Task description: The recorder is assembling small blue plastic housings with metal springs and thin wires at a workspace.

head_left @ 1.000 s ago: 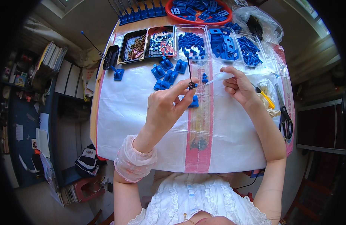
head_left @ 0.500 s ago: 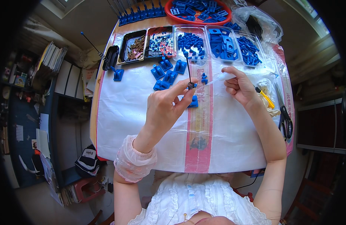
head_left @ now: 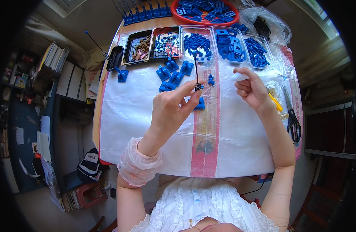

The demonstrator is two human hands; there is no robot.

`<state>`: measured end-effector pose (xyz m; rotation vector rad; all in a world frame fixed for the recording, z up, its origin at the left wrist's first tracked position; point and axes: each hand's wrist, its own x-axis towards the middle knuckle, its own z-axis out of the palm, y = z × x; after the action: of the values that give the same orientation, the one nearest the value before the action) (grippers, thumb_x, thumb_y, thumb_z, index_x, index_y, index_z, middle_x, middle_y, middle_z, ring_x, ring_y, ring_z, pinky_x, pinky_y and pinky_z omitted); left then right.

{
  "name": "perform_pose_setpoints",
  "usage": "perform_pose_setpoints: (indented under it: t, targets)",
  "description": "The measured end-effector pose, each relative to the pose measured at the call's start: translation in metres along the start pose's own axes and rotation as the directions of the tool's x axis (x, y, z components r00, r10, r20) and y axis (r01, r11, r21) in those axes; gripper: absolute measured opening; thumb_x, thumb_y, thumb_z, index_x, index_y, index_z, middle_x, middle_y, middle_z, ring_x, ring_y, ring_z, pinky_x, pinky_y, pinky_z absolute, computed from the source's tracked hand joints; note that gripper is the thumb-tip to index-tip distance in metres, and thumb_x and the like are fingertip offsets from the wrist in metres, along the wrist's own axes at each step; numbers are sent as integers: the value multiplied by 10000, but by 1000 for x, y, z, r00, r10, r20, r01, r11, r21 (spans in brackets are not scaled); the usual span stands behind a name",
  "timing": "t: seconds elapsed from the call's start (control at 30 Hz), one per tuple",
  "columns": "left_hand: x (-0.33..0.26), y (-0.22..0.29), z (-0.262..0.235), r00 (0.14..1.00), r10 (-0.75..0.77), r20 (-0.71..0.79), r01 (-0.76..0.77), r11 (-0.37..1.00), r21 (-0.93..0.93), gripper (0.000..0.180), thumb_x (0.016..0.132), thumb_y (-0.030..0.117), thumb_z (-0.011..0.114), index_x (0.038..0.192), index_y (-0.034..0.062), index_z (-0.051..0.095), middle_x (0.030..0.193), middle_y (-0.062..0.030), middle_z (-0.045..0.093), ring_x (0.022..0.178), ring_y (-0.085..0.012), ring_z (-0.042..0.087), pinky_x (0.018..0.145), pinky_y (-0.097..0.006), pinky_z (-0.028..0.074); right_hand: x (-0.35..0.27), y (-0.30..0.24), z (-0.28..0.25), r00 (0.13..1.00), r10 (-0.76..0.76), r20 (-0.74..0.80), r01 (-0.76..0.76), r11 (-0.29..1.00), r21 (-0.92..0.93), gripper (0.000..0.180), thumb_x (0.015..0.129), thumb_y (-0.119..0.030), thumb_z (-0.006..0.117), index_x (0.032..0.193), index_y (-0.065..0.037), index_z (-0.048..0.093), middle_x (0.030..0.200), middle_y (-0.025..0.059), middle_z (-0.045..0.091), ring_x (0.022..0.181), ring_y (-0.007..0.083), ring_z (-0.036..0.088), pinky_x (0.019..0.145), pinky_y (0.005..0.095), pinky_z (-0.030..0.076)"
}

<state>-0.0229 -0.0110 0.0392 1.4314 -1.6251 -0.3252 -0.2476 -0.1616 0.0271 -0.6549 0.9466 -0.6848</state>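
Note:
Between the thumb and fingers of my left hand (head_left: 168,106) stands a thin black rod with a coiled spring (head_left: 196,71), blue at its top end, held upright over the table. My right hand (head_left: 254,92) is closed round a small whitish squeeze bottle (head_left: 239,77), whose pale, thin nozzle points left toward the rod without touching it. Just past my left fingertips lies a blue base piece (head_left: 200,103), partly hidden by them. A few small blue parts (head_left: 211,79) rest between my hands. Farther off sits a cluster of blue bases with raised stems (head_left: 175,78).
Trays of brass-coloured pins (head_left: 142,48), small nuts (head_left: 166,44) and blue parts (head_left: 229,45) line the back. Behind them stand a red basin (head_left: 172,11) and a row of blue bases with springs (head_left: 147,16). Scissors (head_left: 293,123) and a yellow-handled tool (head_left: 275,102) lie right.
My right hand has drawn back to the right with the squeeze bottle, widening the gap to the rod. My left hand has stayed nearly in place, still holding the rod.

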Motion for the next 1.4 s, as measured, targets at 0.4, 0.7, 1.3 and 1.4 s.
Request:
perform_pose_setpoints:
  t: [0.4, 0.7, 1.3, 1.4]
  targets:
    - [-1, 0, 1, 1000, -11, 5, 11, 1000, -3, 233, 932, 83, 677, 1159, 110, 725, 830, -73, 767, 523, -82, 621, 487, -220, 456, -69, 14, -33, 972, -220, 79, 227, 969, -99, 222, 945, -261, 626, 1038, -61, 600, 620, -88, 352, 508, 23, 287, 473, 221, 215]
    - [-2, 0, -1, 1000, -23, 10, 23, 1000, 12, 218, 930, 83, 680, 1141, 109, 730, 840, -56, 768, 525, -89, 627, 487, -229, 466, -80, 49, -33, 934, -317, 166, 345, 920, -184, 190, 957, -211, 605, 1084, -72, 579, 694, -70, 478, 525, 3, 302, 481, 211, 216]
    - [-2, -1, -1, 999, -46, 24, 45, 999, 23, 242, 922, 74, 684, 1157, 114, 725, 807, -82, 760, 516, -86, 618, 484, -231, 454, -75, 39, -60, 974, -69, 216, -9, 940, 342, 272, 1026, -314, 538, 1207, -110, 552, 796, -9, 370, 583, 53, 287, 468, 200, 249]
    - [-2, 1, -1, 999, -39, 23, 39, 999, 12, 239, 923, 75, 682, 1155, 112, 725, 808, -81, 761, 513, -85, 617, 484, -230, 452, -74, 26, -71, 946, -32, 322, -90, 930, 358, 241, 1033, -318, 523, 1098, -88, 559, 718, -28, 353, 521, 44, 251, 437, 204, 229]
